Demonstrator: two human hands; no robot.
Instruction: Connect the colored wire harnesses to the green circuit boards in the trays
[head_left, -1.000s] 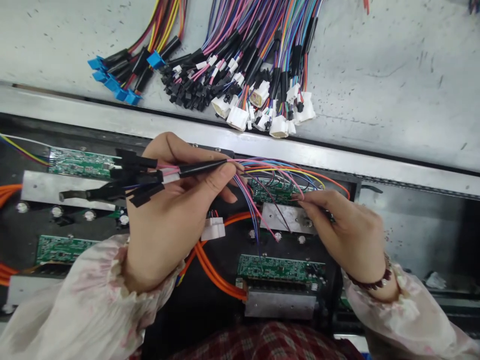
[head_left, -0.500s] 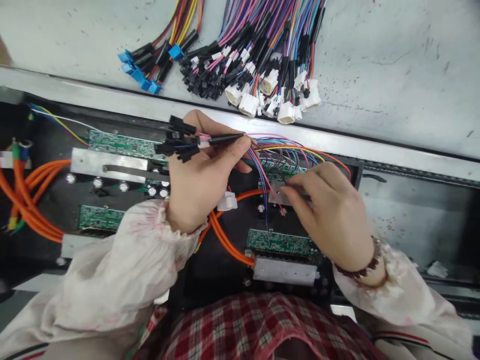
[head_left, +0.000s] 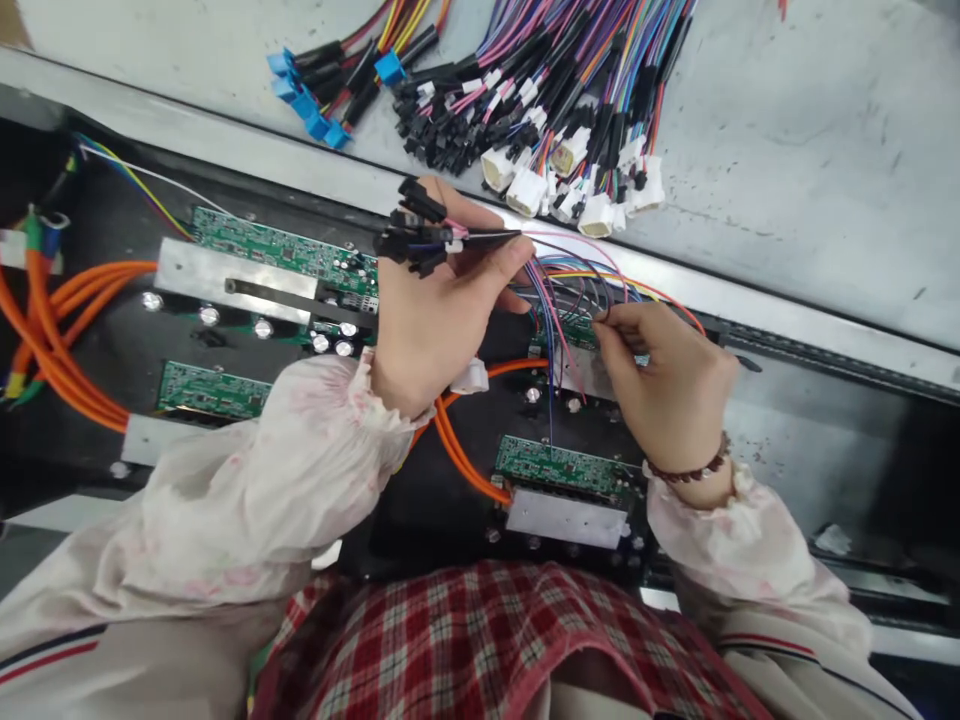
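Wire [head_left: 598, 272] in the right hand [head_left: 667, 370] is dark now; earlier, pink

No text, brand or number can be read. On the green circuit board [head_left: 262, 240] just above the long aluminium heat sink [head_left: 191, 262], the fine pale marks are too small to make out. The same goes for the shorter board [head_left: 206, 390] below that heat sink and the lower board [head_left: 555, 463] well to its right. The whitish tag [head_left: 11, 250] to its left is too blurred.
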